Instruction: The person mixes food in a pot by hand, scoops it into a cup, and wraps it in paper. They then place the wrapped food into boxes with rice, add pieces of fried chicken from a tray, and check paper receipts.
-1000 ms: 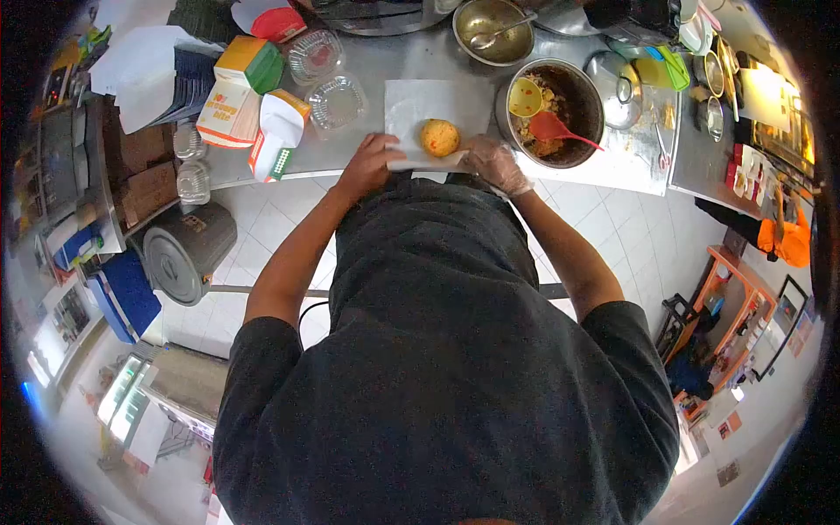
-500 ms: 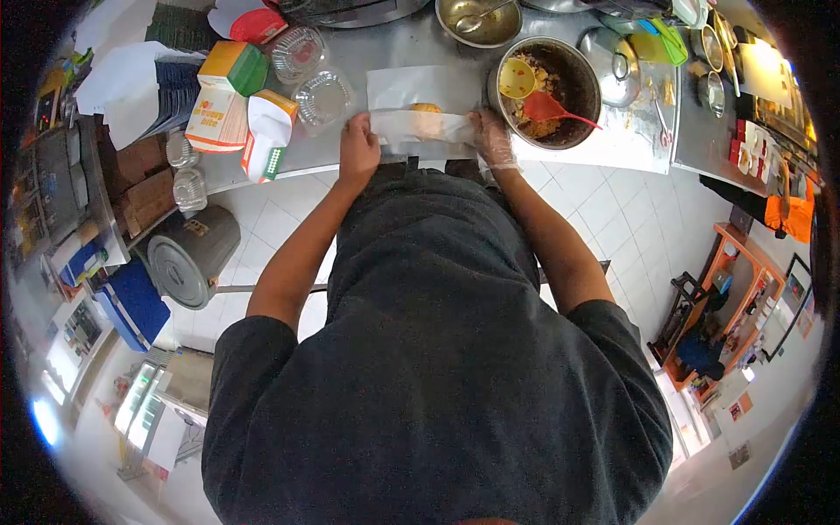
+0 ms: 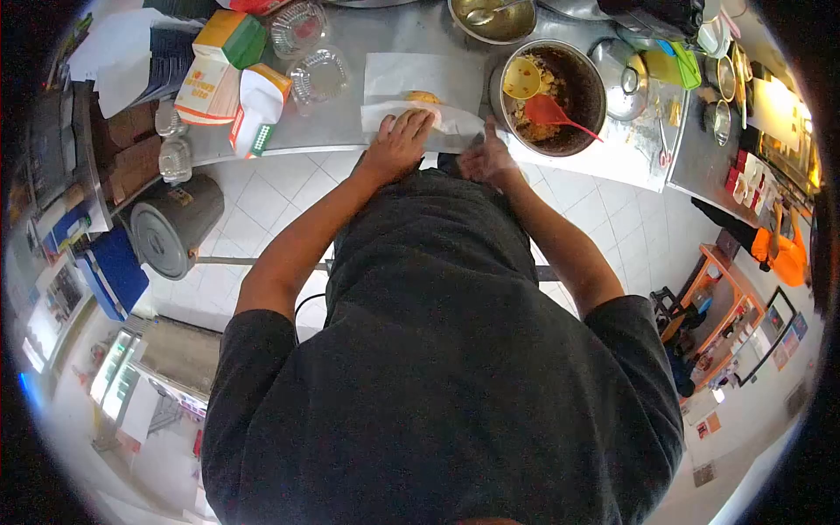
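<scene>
A sheet of white paper (image 3: 394, 77) lies on the steel counter, its near edge folded up over part of a golden-brown food piece (image 3: 424, 97). My left hand (image 3: 396, 149) rests on the folded paper with its fingers stretched out beside the food. At the sheet's right corner, by the counter's front edge, is my right hand (image 3: 492, 162), its thumb apart from its fingers and nothing visible in it. Just right of the paper stands a metal pot (image 3: 592, 114) of crumbly food, with a red spoon (image 3: 547, 112) and a yellow cup (image 3: 522, 79) inside.
Clear plastic containers (image 3: 319, 77) and printed cardboard boxes (image 3: 210, 87) stand on the left. Behind the pot is a metal bowl (image 3: 503, 26) with a spoon. A glass lid (image 3: 623, 79) and scissors (image 3: 663, 144) lie farther right. A grey lidded bin (image 3: 166, 232) stands on the floor.
My left hand has let go of the paper's left edge and moved right onto the fold. My right hand has released the right edge and come slightly nearer my body.
</scene>
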The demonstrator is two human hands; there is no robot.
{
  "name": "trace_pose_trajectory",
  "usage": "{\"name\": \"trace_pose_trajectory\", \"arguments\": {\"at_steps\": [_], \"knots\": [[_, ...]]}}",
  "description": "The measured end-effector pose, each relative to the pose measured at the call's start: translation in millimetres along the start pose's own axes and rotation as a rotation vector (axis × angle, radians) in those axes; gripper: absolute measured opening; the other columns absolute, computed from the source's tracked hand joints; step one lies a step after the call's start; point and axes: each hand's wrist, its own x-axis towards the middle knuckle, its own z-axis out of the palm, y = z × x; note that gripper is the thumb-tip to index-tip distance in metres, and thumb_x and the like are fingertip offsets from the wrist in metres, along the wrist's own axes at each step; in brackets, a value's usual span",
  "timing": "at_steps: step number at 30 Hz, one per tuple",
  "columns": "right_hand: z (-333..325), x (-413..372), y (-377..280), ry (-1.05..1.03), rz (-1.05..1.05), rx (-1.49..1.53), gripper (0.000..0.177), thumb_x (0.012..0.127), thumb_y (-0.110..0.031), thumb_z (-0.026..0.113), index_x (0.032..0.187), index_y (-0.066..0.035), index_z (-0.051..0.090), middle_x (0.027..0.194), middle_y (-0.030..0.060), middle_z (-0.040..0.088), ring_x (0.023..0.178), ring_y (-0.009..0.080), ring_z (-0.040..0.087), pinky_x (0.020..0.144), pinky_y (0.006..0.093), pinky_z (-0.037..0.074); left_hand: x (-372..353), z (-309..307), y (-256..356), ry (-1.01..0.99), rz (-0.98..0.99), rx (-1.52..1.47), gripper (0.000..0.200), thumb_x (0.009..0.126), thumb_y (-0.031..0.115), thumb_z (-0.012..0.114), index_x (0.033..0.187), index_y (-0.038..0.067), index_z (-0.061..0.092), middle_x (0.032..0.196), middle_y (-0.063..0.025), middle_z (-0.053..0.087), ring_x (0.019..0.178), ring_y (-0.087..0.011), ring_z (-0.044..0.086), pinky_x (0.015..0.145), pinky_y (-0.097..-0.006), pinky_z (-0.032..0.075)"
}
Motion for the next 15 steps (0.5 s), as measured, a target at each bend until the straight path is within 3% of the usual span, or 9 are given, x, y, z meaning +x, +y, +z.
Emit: {"name": "trace_pose_trajectory", "arguments": {"at_steps": [2,5,7,8,11,13,15], "knots": [[-10.0,46.0,14.8,-0.166,-0.307,-0.324,0.088,0.103,-0.072,0.032,0.111,0.008,0.068,0.095,0.0194,0.073,0.081,0.0289,0.072,0.066,0.0361,0.055,3.2,2.8,5.4,0.020,-0.031,-0.001,0.062,0.086,0.024,0.066,0.144,0.006,0.057,0.140,-0.0081,0.057,0.130,-0.0269,0.054,0.104,-0.0518,0.043],[-29.1,86.8,33.1,-0.354,-0.598,-0.445,0.064,0.104,-0.053,0.048,0.123,0.006,0.065,0.105,0.0191,0.074,0.087,0.0292,0.074,0.072,0.0366,0.057,5.8,3.7,8.8,0.004,-0.056,0.045,0.064,0.083,0.024,0.069,0.144,0.008,0.057,0.137,-0.0091,0.057,0.127,-0.0279,0.055,0.102,-0.0522,0.042],[-28.2,80.9,21.2,-0.239,-0.697,-0.483,0.050,0.103,-0.037,0.057,0.130,0.004,0.063,0.111,0.0196,0.073,0.093,0.0300,0.074,0.077,0.0381,0.058,10.0,17.1,7.9,-0.020,-0.052,0.100,0.070,0.081,0.030,0.074,0.146,0.012,0.056,0.139,-0.0097,0.055,0.125,-0.0284,0.054,0.101,-0.0521,0.042],[-9.8,60.5,-2.6,-0.078,-0.722,-0.540,0.046,0.100,-0.030,0.060,0.133,0.003,0.061,0.114,0.0206,0.073,0.097,0.0306,0.074,0.079,0.0391,0.058,14.7,18.2,7.0,0.016,-0.055,0.093,0.067,0.081,0.030,0.073,0.145,0.013,0.057,0.136,-0.0103,0.055,0.123,-0.0293,0.054,0.100,-0.0527,0.041],[21.3,10.8,-45.9,0.306,-0.897,-0.995,0.050,0.088,-0.028,0.075,0.129,0.000,0.066,0.110,0.0256,0.073,0.100,0.0331,0.074,0.082,0.0446,0.056,21.9,15.8,10.9,0.068,-0.069,0.060,0.060,0.083,0.030,0.071,0.140,0.014,0.061,0.128,-0.0118,0.056,0.118,-0.0317,0.053,0.098,-0.0549,0.041],[63.7,-16.8,-75.7,0.424,-0.812,-0.680,0.043,0.088,-0.026,0.073,0.123,0.000,0.070,0.106,0.0261,0.073,0.099,0.0347,0.074,0.081,0.0461,0.056,28.5,15.0,11.2,0.050,-0.095,0.036,0.057,0.083,0.030,0.071,0.137,0.014,0.063,0.124,-0.0126,0.056,0.116,-0.0327,0.052,0.097,-0.0571,0.040],[54.4,-23.8,-77.1,0.373,-0.901,-1.180,0.034,0.089,-0.020,0.066,0.114,0.002,0.071,0.106,0.0264,0.073,0.098,0.0384,0.074,0.086,0.0476,0.056,31.7,13.2,10.6,-0.013,-0.111,0.010,0.054,0.084,0.032,0.070,0.134,0.013,0.064,0.122,-0.0131,0.055,0.116,-0.0329,0.051,0.097,-0.0584,0.039]]}}
